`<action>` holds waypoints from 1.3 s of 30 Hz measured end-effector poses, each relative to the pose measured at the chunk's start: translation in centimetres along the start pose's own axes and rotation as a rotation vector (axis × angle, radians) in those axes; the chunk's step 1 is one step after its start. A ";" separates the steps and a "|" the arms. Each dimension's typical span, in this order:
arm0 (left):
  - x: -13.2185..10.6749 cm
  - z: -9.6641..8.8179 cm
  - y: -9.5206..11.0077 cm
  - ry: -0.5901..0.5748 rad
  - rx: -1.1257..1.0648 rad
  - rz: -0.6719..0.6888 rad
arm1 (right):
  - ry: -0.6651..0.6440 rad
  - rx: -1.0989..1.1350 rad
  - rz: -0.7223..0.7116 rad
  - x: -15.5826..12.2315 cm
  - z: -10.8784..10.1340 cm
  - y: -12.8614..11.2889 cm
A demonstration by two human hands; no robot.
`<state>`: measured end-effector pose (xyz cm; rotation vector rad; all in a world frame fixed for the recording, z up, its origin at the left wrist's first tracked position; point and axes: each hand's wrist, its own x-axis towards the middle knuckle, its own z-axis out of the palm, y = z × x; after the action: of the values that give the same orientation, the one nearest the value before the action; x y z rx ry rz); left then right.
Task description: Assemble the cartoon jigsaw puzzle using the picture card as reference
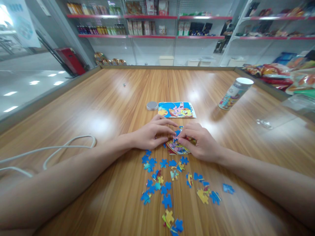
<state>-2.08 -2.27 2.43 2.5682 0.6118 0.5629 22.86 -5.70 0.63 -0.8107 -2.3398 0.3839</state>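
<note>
A partly joined jigsaw puzzle (180, 149) lies on the wooden table between my hands, partly covered by them. My left hand (154, 132) rests at its left side, fingers stretched out and apart, the fingertips by the upper pieces. From the right, my right hand (200, 142) reaches over the puzzle with thumb and forefinger pinched on a small blue puzzle piece, mostly hidden by the fingers. Loose puzzle pieces (166, 200), mostly blue with some yellow, are scattered nearer to me. Just beyond my hands lies a cartoon picture card (177, 110).
A round metal lid (152, 105) sits left of the card. A printed cylindrical can (235, 93) stands at the right, near a clear plastic piece (264, 124). White cable (71, 146) loops at the left. Snack bags (275, 73) lie past the right edge; stocked shelves (150, 35) stand behind.
</note>
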 end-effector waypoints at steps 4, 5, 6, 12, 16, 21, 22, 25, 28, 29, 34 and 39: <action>-0.2 0.2 -0.4 -0.092 0.044 0.047 | -0.067 -0.067 -0.034 -0.1 0.0 -0.2; -0.2 0.2 -0.4 -0.100 0.042 0.056 | -0.076 -0.089 -0.038 -0.2 0.0 -0.2; -0.1 0.2 -0.4 -0.105 0.037 0.066 | -0.084 -0.108 -0.039 -0.2 0.0 -0.3; 0.0 0.5 -0.7 -0.086 -0.016 0.134 | -0.094 -0.144 -0.027 -0.2 -0.1 -0.3; 0.0 0.7 -1.1 -0.003 -0.078 0.172 | -0.013 -0.106 0.001 -0.1 -0.1 -0.2; 0.1 1.6 -0.3 0.263 -0.169 -0.042 | 0.203 -0.093 0.075 0.3 0.1 0.2; 0.2 1.8 0.0 0.297 -0.185 -0.088 | 0.216 -0.087 0.083 0.4 0.2 0.2; 0.5 2.4 0.5 0.325 -0.232 -0.181 | 0.194 -0.063 0.083 0.6 0.4 0.1; 0.6 2.6 0.7 0.343 -0.328 -0.287 | 0.146 -0.045 0.074 0.6 0.4 -0.1; 0.6 2.6 0.6 0.342 -0.364 -0.316 | 0.132 -0.044 0.071 0.5 0.4 -0.1; 0.6 2.2 0.8 0.312 -0.417 -0.328 | 0.132 -0.035 0.069 0.5 0.4 0.1; 0.6 2.0 1.0 0.310 -0.264 -0.268 | 0.165 -0.018 0.101 0.7 0.4 0.0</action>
<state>-0.27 -3.38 1.44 2.1256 0.9036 0.8896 22.10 -5.29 0.65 -0.9359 -2.1579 0.3265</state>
